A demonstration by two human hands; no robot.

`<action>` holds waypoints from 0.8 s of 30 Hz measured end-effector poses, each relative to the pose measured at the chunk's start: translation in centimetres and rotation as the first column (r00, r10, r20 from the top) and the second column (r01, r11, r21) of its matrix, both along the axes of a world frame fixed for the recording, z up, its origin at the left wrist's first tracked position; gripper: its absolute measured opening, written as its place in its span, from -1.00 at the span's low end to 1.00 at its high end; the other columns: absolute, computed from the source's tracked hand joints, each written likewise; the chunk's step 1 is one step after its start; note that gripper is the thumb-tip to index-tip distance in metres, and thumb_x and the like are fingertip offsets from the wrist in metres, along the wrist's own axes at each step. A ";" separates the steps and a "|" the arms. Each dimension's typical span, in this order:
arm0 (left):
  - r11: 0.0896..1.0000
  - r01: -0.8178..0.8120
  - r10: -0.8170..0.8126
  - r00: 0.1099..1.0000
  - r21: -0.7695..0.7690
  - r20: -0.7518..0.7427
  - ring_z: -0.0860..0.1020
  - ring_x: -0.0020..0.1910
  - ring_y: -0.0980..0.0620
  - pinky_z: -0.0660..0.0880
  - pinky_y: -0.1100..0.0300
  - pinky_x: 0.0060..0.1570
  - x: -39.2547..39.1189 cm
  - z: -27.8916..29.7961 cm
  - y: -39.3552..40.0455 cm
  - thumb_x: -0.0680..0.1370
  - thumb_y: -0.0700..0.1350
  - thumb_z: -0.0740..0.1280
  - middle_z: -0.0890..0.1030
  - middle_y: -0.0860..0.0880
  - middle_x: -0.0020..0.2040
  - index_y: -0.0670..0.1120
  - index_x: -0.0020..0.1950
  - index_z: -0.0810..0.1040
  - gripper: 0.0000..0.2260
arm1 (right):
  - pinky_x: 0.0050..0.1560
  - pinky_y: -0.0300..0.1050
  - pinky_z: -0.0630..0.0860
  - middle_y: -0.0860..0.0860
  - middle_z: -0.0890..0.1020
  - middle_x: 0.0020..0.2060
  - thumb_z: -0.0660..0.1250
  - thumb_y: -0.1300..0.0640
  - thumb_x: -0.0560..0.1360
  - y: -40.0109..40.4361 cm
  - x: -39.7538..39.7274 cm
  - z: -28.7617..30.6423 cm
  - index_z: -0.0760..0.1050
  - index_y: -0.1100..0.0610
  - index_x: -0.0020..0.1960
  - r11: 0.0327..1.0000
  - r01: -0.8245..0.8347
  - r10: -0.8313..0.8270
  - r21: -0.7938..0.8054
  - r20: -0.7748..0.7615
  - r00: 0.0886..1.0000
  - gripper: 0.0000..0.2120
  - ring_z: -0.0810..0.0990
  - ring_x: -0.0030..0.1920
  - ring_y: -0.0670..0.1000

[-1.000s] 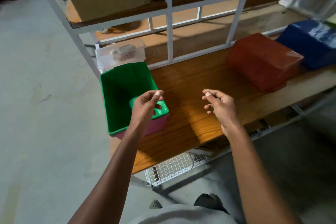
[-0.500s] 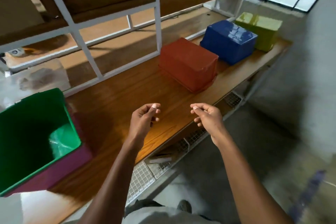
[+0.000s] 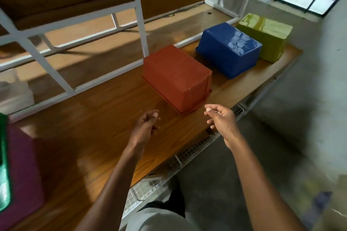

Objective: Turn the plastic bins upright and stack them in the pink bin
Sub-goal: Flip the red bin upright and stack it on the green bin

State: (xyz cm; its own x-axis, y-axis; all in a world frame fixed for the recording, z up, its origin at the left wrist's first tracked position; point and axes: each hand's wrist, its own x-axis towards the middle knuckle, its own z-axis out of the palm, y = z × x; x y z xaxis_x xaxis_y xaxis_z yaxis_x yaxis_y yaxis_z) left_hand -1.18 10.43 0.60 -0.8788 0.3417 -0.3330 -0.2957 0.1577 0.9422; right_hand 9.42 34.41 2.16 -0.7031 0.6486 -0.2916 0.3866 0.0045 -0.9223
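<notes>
Bins sit along a wooden shelf board point(image 3: 105, 118) framed by white metal uprights point(image 3: 139, 13). 3 of them rest upside down in a row running away to the right: the red bin point(image 3: 176, 77) nearest, the blue bin point(image 3: 229, 48) just beyond it with a narrow gap between, and the yellow-green bin point(image 3: 266, 35) at the far end, close against the blue one, though whether they touch cannot be told. At the far left edge the pink bin point(image 3: 22, 165) stands upright, well apart from the red one, with the green bin point(image 3: 3, 165) nested inside it; only a strip of green rim and inner wall shows. Both bare arms reach forward over the front part of the board. The left hand point(image 3: 144, 127) hangs above the wood just in front of the red bin's near left corner, fingers curled loosely inward, gripping nothing. The right hand point(image 3: 221, 118) is held near the red bin's near right corner, over the board's front edge, thumb and forefinger tips drawn together with nothing seen between them, the other fingers curled. Neither hand touches a bin. Below the board's front edge a wire mesh panel point(image 3: 148, 189) shows.
</notes>
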 end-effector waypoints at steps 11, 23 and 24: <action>0.991 -0.109 0.117 0.987 -0.078 0.114 0.54 0.34 -0.09 0.58 -0.10 0.20 -9.2 -0.4 12.5 0.60 0.34 0.29 0.51 0.03 0.45 0.11 0.60 0.33 -0.38 | 0.27 0.09 0.58 -0.04 0.65 0.22 0.28 -0.07 0.68 12.9 -11.8 -1.2 0.54 -0.09 0.31 0.996 -0.093 0.093 0.000 0.098 0.991 -0.77 0.62 0.23 0.04; 0.914 -0.395 0.403 0.910 -0.089 0.099 0.55 0.40 -0.11 0.58 -0.15 0.30 -10.6 -2.2 20.9 0.57 0.27 0.40 0.48 0.01 0.52 0.13 0.66 0.20 -0.27 | 0.13 0.04 0.54 0.05 0.65 0.04 0.25 -0.10 0.70 21.6 -20.2 -6.5 0.63 0.05 0.26 0.931 -0.268 0.320 -0.248 0.201 0.926 -0.69 0.62 0.05 0.10; 0.905 -0.413 0.422 0.902 -0.104 0.095 0.55 0.40 -0.11 0.58 -0.15 0.30 -10.5 -2.2 21.3 0.58 0.27 0.40 0.48 0.01 0.51 0.14 0.66 0.20 -0.28 | 0.26 0.08 0.55 0.06 0.67 0.13 0.24 -0.10 0.70 22.1 -20.7 -7.0 0.60 0.07 0.36 0.914 -0.303 0.363 -0.270 0.212 0.907 -0.63 0.63 0.17 0.13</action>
State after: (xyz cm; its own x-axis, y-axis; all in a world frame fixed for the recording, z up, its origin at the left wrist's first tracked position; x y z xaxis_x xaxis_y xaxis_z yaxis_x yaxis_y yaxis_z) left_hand -11.72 31.72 -1.62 -0.8902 -0.0797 -0.4486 -0.4539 0.0689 0.8884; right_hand -11.33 56.54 -4.85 -0.7495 0.2849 -0.5976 0.6181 -0.0221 -0.7858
